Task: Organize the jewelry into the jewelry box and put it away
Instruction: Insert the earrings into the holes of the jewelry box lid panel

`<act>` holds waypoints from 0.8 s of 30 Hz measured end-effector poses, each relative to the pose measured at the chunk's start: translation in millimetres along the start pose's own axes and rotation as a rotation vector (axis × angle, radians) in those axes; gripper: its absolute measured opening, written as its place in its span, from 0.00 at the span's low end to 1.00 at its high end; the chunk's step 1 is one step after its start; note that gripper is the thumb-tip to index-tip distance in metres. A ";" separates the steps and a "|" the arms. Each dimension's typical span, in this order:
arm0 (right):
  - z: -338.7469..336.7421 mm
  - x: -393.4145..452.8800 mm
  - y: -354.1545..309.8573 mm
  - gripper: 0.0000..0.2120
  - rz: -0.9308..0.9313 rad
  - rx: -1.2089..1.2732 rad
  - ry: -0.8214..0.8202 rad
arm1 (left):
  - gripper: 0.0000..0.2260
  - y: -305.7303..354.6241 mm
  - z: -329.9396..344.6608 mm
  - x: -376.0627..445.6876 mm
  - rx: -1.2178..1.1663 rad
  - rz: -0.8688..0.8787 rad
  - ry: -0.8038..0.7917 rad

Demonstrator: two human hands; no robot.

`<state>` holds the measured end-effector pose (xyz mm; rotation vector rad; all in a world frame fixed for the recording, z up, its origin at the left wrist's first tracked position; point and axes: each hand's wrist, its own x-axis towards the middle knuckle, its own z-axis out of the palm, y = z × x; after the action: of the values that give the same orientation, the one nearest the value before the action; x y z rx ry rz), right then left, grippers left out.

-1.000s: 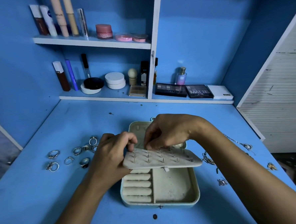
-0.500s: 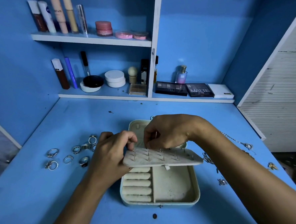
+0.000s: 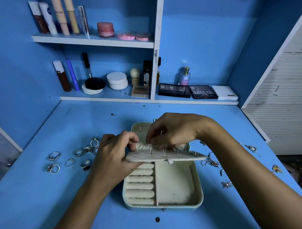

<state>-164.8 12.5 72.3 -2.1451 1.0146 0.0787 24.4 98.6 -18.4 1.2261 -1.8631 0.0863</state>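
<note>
Surface [image 3: 46,200] plain blue, walls same blue. My jewelry box [image 3: 199,202] pale mint outside, cream lining; earring panel [image 3: 183,158] cream with silver pins. Rings [image 3: 70,161] silver, one with a dark stone. Shelf edges [image 3: 92,41] white. Jar [image 3: 105,29] pink. Palette [image 3: 203,92] black, white "MATTE" lettering.

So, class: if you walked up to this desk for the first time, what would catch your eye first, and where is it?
First, the two hands at the centre: the left hand holds a cream earring panel studded with posts over the open jewelry box, while the right hand pinches something small above it. Next, the loose rings scattered on the blue desk to the left, and tangled chains to the right.
</note>
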 end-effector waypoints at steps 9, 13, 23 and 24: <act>-9.2 -16.4 42.0 0.09 -0.054 0.625 0.434 | 0.24 1.9 -1.5 6.1 -0.100 -0.181 -0.046; -0.6 -14.4 53.6 0.13 -0.092 0.743 0.559 | 0.27 2.8 -2.7 10.9 -0.138 -0.229 -0.058; 11.5 -4.8 70.7 0.19 -0.095 0.975 0.730 | 0.29 1.5 4.0 20.8 -0.203 -0.419 -0.110; 13.0 -5.1 71.2 0.20 -0.093 0.968 0.738 | 0.29 1.7 4.0 21.4 -0.204 -0.421 -0.110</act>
<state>-213.9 -4.7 21.9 -1.2876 1.0209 -1.0921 17.9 82.4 -5.3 1.4709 -1.6196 -0.3982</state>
